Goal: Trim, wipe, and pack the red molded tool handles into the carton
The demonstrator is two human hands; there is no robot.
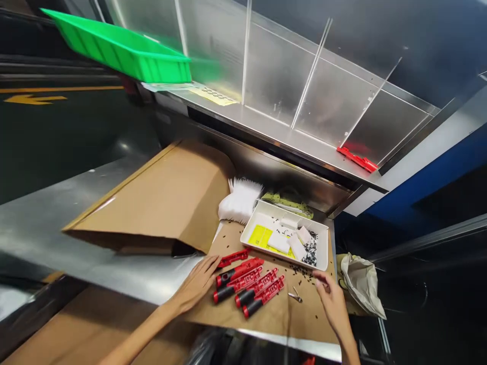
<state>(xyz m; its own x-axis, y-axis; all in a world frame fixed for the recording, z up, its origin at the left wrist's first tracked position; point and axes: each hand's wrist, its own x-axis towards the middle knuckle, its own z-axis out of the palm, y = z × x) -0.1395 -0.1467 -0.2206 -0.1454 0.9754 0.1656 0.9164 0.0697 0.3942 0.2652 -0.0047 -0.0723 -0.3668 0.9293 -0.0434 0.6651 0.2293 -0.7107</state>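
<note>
cardboard box (163, 192) far left, then left hand (200, 283) palm-down just beside the red-and-black casings (240, 284), fingers outstretched, clamped on nothing visible. casings lie slanted on brown paper (304, 329) mid-bench, probably light, stiff, slightly slick plastic, open-side ribs maybe fragile, so best held round the black sleeves (254, 306). white tray (247, 234) next, right hand (330, 294) near its corner, fingers curled, cannot tell if pinching anything.

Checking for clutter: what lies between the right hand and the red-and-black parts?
In the head view, a small metal tool and black bits lie between the right hand and the red-and-black parts.
</note>
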